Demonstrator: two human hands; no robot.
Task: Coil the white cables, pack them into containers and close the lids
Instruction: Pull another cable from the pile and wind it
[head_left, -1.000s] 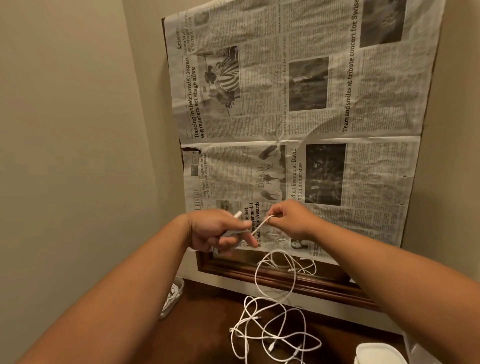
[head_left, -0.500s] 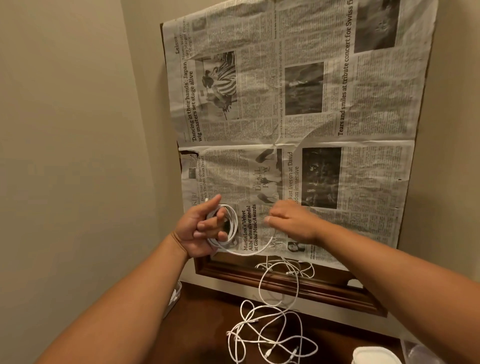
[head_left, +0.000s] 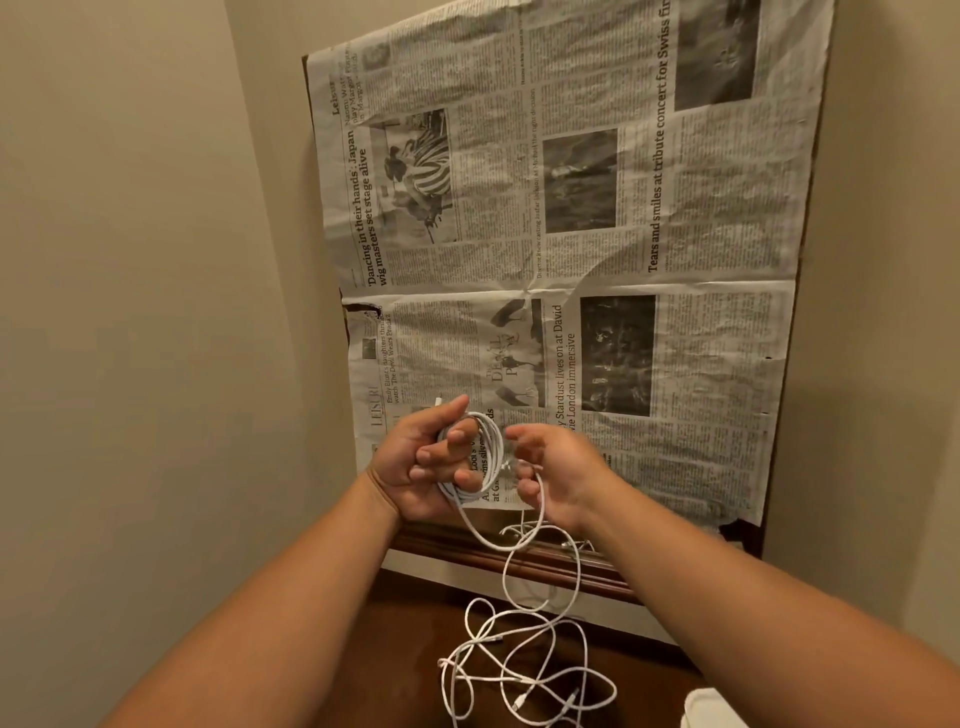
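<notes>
on the dark wood tabletop (head_left: 415, 654), white cables (head_left: 525, 679) lie tangled below newspaper (head_left: 571, 249).

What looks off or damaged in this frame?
The newspaper covering the wall frame is torn at its left edge by the fold, text running sideways. Loose white cables lie tangled on the dark surface below.

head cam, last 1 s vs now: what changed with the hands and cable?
Left hand turned palm toward the camera and now grips a coil of several loops. Right hand swung out right, then back beside the coil, holding the slack cable. Unchanged: tangle on the dark surface, newspaper behind.
</notes>
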